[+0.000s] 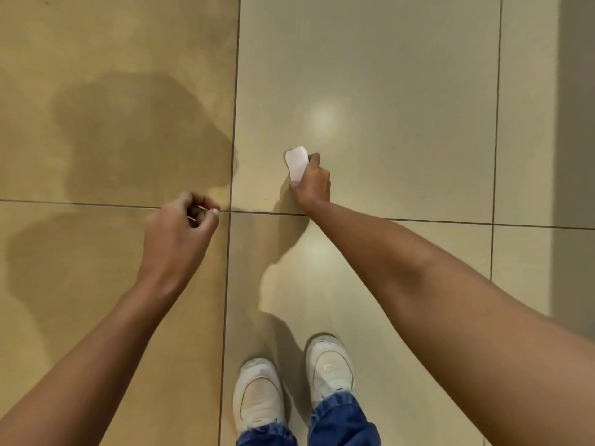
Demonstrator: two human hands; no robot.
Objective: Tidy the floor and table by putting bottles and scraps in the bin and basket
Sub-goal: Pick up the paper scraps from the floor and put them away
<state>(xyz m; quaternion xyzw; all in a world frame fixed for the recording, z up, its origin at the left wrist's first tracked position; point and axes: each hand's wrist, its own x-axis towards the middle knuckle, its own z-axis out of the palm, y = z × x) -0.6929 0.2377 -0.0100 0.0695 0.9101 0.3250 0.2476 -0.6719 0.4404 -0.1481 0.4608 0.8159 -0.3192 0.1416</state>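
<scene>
Head view: right hand [311, 185] is low over the tiled floor [402, 107], fingers curled round a white paper scrap [296, 160] (on the tile or lifted: cannot tell). Left hand [180, 230] is apart to the left, fingers curled narrow, pinching a thin pale sliver [205, 207]. White shoes [328, 365] stand below.

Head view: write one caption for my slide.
Right hand grips a white paper scrap; left hand pinches a thin sliver, over tiled floor.
</scene>
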